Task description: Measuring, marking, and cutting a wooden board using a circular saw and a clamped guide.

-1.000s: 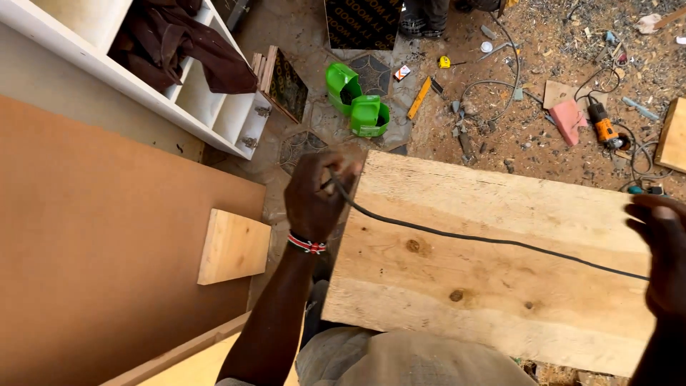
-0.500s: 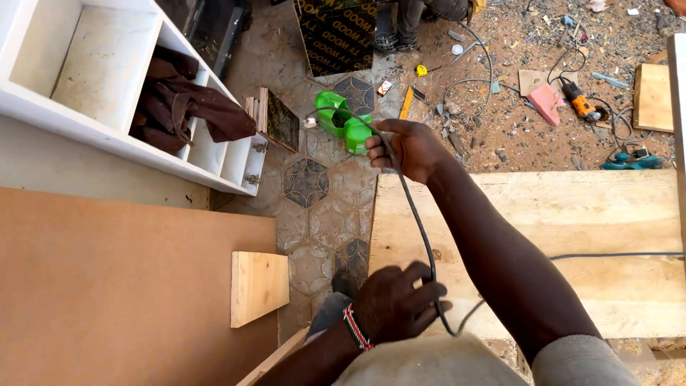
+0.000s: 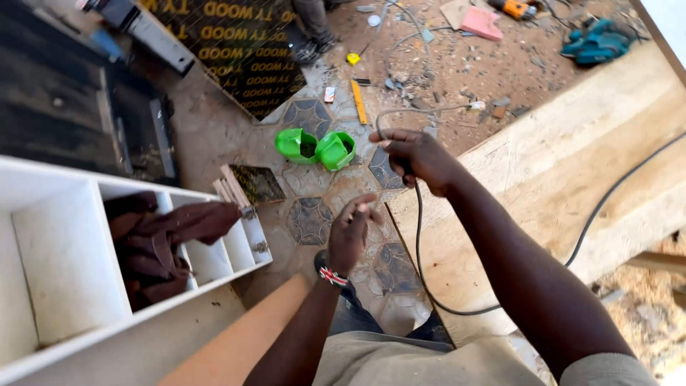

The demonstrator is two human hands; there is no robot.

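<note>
Cable (image 3: 418, 236) black, running down from right hand (image 3: 414, 156) closed around it, looping over wooden plank (image 3: 572, 164), left hand (image 3: 351, 232) just beside, fingers loosely curled, possibly pinching nothing, green containers (image 3: 318, 148) on tiled floor (image 3: 307, 221) nearby.

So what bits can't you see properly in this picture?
- Head view: right hand covers the black cable in its grip.
- Left hand is blurred; whether it holds anything is unclear.
- The cable's far end leaves the right edge.
- Small tools at the top are cut off.
</note>
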